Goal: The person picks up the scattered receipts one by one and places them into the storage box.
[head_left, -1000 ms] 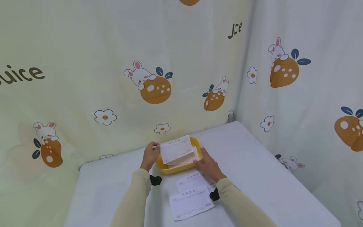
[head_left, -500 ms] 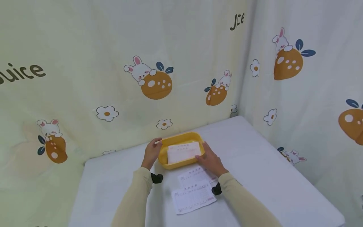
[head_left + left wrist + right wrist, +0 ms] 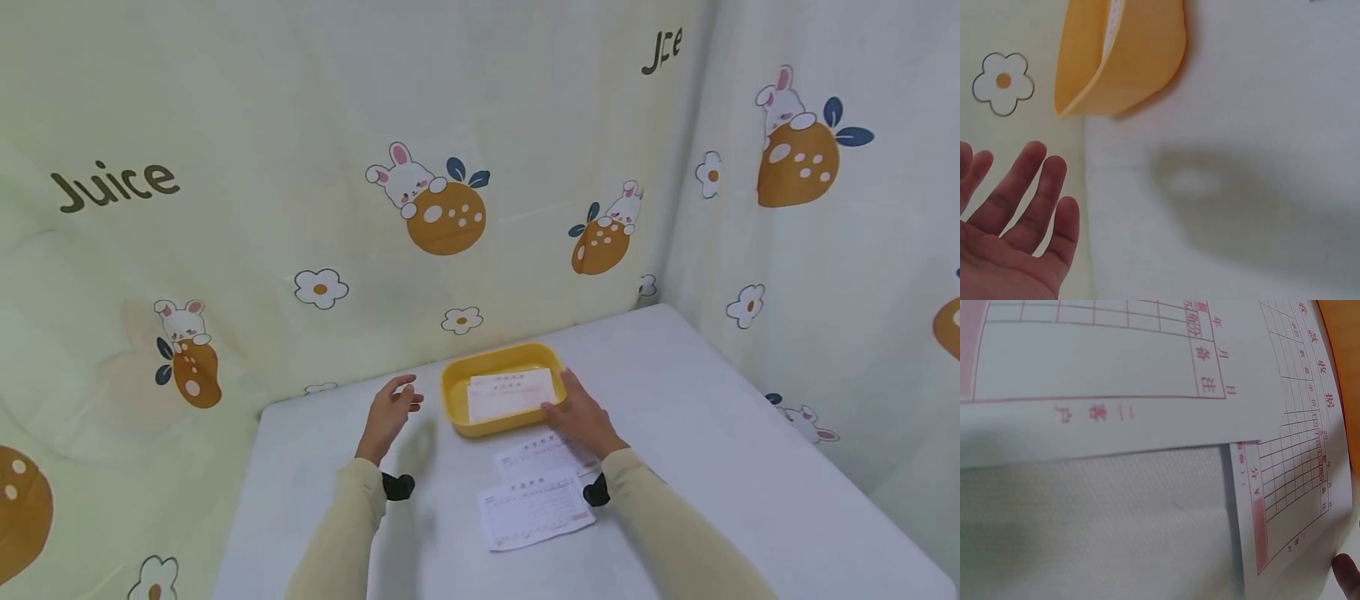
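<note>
A yellow tray (image 3: 480,431) stands near the table's back edge, with paper receipt slips (image 3: 512,395) lying in it. At its right end my right hand (image 3: 587,419) holds the rim, thumb toward the front corner and fingers along the side. My left hand (image 3: 387,417) hovers left of the tray, apart from it, with loosely bent fingers and nothing in them. In the left wrist view its fingers (image 3: 1035,212) are spread below the tray's end (image 3: 1141,56). Two printed receipts (image 3: 536,508) overlap on the table in front of the tray; the right wrist view shows their red grids closely.
A white-covered table (image 3: 315,500) carries everything. Behind it and to the right hang pale curtains (image 3: 315,100) printed with rabbits, oranges and flowers. A dark band with a small black piece (image 3: 397,486) sits at each wrist.
A receipt that my left hand held over the tray now lies inside it. The left hand has let go and drawn away to the left. My right hand stays at the tray's right end.
</note>
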